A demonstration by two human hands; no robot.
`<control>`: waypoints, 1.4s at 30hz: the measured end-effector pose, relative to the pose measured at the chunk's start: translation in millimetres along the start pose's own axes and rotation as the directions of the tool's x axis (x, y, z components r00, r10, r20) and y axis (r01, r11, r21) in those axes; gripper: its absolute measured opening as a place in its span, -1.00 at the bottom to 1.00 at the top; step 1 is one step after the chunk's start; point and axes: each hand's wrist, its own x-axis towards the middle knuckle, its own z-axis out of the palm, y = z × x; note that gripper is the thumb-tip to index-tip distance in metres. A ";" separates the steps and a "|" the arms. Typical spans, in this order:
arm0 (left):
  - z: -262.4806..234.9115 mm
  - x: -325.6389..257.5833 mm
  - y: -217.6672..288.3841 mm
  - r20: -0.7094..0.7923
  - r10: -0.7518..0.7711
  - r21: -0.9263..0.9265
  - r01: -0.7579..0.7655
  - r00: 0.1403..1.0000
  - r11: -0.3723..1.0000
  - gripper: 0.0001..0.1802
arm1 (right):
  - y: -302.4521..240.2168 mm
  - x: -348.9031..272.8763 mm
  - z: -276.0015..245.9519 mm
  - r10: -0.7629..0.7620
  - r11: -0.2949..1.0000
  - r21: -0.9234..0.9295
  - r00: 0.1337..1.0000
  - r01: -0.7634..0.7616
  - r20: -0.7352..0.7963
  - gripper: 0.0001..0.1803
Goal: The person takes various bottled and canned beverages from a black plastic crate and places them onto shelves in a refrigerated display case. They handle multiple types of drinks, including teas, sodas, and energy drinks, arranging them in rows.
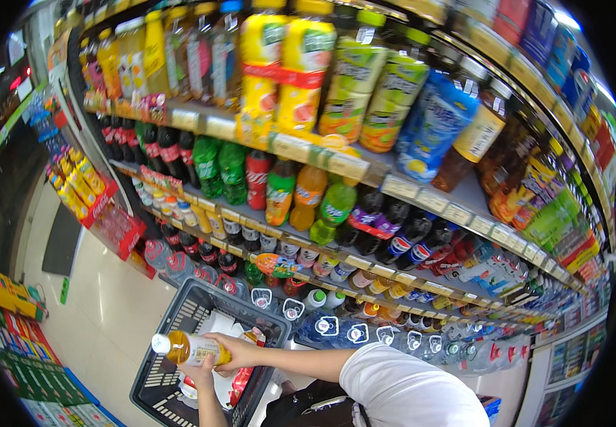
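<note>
A bottle of amber drink with a white cap and a pale label lies tilted across both my hands, its cap pointing left. My left hand is closed around its underside. From the right, my right hand grips it near the base, fingers wrapped over the label. Below them stands a dark grey shopping basket with slatted walls. Inside it are white items and a red-and-white package, partly hidden by my hands and arms.
A long shelf of bottled drinks runs across the view, several tiers high. Large water bottles line the floor along its foot. At the left are a red display stand, a yellow box and stacked goods; pale tiled floor lies between.
</note>
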 end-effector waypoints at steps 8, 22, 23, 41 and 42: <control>235.7 -9.9 175.9 0.672 0.378 -0.366 -0.158 0.637 0.917 -0.07 | -170.7 -135.2 -144.6 -0.541 0.772 -0.617 0.670 0.156 -0.508 -0.17; 492.2 -95.3 266.0 0.625 0.632 -0.155 -0.721 0.458 0.675 -0.20 | -266.4 -259.9 -332.4 -0.643 0.759 -0.648 0.241 0.071 -0.727 -0.14; 496.6 -93.6 263.4 0.628 0.626 -0.132 -0.729 0.463 0.671 -0.20 | -262.4 -259.1 -337.8 -0.643 0.755 -0.654 0.244 0.043 -0.726 -0.13; 508.6 -78.4 210.9 0.539 0.650 0.081 -0.801 0.536 0.593 -0.36 | -251.9 -259.2 -374.7 -0.375 0.868 -0.493 0.578 -0.055 -0.725 -0.17; 507.7 -78.7 208.0 0.545 0.631 0.073 -0.781 0.552 0.621 -0.37 | -252.1 -258.6 -374.0 -0.379 0.848 -0.523 0.583 -0.093 -0.719 -0.17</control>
